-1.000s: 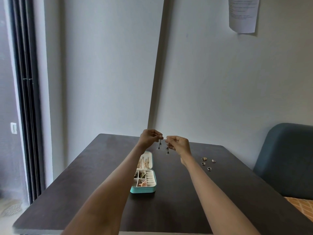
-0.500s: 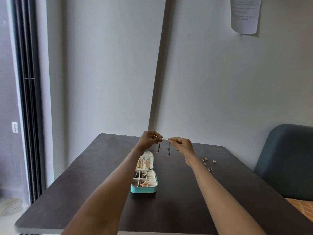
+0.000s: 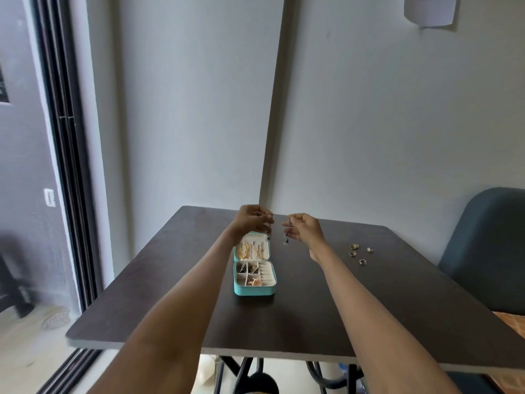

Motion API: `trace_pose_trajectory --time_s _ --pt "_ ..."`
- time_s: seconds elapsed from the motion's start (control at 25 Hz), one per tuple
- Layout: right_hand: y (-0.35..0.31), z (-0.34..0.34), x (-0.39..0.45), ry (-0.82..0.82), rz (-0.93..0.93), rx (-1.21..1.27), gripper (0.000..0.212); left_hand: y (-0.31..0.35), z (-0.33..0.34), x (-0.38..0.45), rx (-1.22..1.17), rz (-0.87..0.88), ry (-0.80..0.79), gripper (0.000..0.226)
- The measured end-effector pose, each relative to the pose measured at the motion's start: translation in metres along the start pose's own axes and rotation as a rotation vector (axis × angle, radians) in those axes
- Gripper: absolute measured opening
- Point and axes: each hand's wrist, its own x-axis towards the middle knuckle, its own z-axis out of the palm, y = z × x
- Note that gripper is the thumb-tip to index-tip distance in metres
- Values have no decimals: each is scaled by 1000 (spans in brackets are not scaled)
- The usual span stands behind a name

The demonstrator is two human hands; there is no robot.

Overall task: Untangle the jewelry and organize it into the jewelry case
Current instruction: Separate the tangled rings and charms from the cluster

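A small teal jewelry case (image 3: 254,290) lies open on the dark table (image 3: 397,308), with gold pieces on its lid and in its white compartments. Above the lid, my left hand (image 3: 251,221) pinches a small dangling earring (image 3: 268,236). A short way to its right, my right hand (image 3: 305,228) pinches a second dangling earring (image 3: 286,239). The two earrings hang apart, both raised off the table. Several small rings (image 3: 358,253) lie loose on the table to the right of my right wrist.
A dark blue chair (image 3: 488,245) stands at the table's right side. The wall runs just behind the table's far edge. A sliding glass door (image 3: 65,166) is on the left. A paper sheet (image 3: 430,9) hangs on the wall high up.
My two hands have drawn a little further apart, so the two earrings hang more separated. The camera has tilted down, showing the table's near edge.
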Motion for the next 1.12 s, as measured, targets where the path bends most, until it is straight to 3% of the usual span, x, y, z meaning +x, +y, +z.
trace_pose_trajectory --time_s 0.48,0.68,1.12 --pt "30 94 -37 90 110 -43 14 -46 -36 -68 132 -244 69 5" --pt "37 93 -41 97 149 -9 10 -55 -41 -58 527 -173 -42 10" --pt "45 98 -41 79 145 -106 13 -68 -38 -54 805 -169 -125 12"
